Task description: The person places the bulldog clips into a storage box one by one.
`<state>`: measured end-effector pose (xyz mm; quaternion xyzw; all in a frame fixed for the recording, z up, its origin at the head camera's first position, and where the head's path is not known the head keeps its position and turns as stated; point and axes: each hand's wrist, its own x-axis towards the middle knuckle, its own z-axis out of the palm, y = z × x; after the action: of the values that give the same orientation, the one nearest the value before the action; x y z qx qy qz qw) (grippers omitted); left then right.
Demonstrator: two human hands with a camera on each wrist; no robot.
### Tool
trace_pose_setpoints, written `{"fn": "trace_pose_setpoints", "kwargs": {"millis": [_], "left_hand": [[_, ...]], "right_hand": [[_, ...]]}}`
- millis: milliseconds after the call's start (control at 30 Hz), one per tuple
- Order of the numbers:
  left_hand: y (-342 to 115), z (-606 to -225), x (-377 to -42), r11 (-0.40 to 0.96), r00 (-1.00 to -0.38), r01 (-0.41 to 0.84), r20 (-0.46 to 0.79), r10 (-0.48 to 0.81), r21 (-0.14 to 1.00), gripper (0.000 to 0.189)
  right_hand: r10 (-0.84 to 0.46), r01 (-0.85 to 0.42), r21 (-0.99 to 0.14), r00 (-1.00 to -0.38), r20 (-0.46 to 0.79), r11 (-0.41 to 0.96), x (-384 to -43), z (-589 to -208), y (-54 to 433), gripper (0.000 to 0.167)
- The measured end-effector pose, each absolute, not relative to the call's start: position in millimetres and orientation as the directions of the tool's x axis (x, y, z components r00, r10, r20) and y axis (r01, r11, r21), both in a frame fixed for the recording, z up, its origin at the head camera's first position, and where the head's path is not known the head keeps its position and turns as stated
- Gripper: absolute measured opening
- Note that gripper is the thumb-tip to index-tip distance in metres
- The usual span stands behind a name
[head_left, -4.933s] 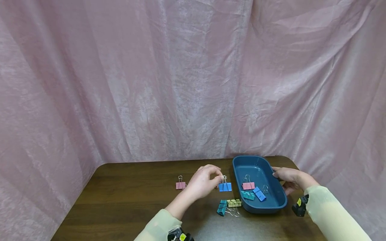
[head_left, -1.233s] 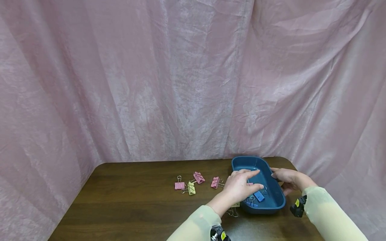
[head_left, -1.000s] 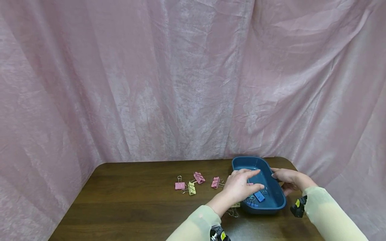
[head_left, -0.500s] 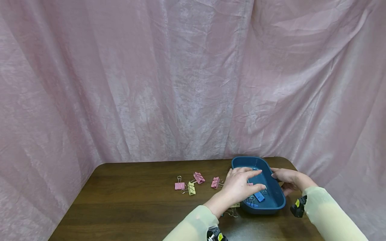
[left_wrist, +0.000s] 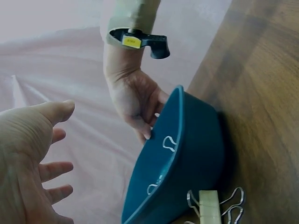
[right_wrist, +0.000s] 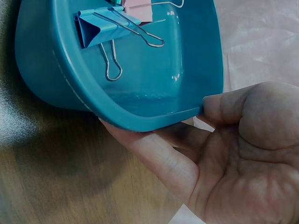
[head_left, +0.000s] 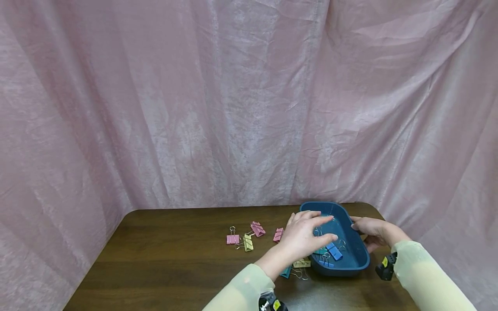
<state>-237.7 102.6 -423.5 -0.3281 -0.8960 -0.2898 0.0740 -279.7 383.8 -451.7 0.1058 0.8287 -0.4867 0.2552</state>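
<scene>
My left hand [head_left: 299, 237] hovers over the left side of a dark blue plastic tray [head_left: 344, 272]. Its fingers are spread and nothing is between them, as the left wrist view also shows. With thumb on the rim and fingers under the outer wall, my right hand [right_wrist: 261, 144] grips the tray's right side. Inside the tray lie a blue binder clip [head_left: 334, 251], another blue one [head_left: 326, 262] nearer the front and a teal one [head_left: 320, 251]. A pink binder clip [right_wrist: 139, 10] shows among them in the right wrist view.
Left of the tray, pink binder clips [head_left: 233, 239] and a yellow one [head_left: 248, 242] lie on the brown wooden table [head_left: 163, 259]. A yellow clip [head_left: 301, 263] and a teal clip [head_left: 285, 272] lie against the tray's front left. A pink curtain [head_left: 249, 108] hangs behind.
Earlier my left hand pinched a blue binder clip beside the tray; that hand is now empty and another blue clip lies inside. Lately it has drawn slightly left. My right hand keeps its grip.
</scene>
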Motion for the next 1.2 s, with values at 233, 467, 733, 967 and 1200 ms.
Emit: {"fn": "trace_pose_setpoints", "kwargs": {"millis": [233, 467, 733, 967, 1200], "left_hand": [[91, -412, -240, 0.594, -0.764, 0.644, 0.36, 0.536, 0.482, 0.051], [75, -400, -241, 0.564, -0.767, 0.638, 0.37, 0.524, 0.523, 0.049], [60, -393, -244, 0.546, -0.771, 0.634, 0.39, 0.504, 0.547, 0.048], [42, -389, -249, 0.544, -0.787, 0.614, 0.399, 0.47, 0.572, 0.046], [20, -387, -256, 0.553, -0.803, 0.596, 0.412, 0.432, 0.582, 0.046]], "right_hand": [[-0.064, 0.422, -0.751, -0.851, -0.522, 0.507, -281, -453, 383, 0.058], [-0.068, 0.418, -0.757, -0.854, -0.516, 0.502, -281, -451, 382, 0.058], [-0.063, 0.42, -0.753, -0.853, -0.518, 0.506, -281, -454, 382, 0.057], [-0.076, 0.413, -0.759, -0.854, -0.515, 0.504, -280, -455, 381, 0.058], [-0.067, 0.416, -0.755, -0.854, -0.516, 0.507, -280, -454, 380, 0.058]]}}
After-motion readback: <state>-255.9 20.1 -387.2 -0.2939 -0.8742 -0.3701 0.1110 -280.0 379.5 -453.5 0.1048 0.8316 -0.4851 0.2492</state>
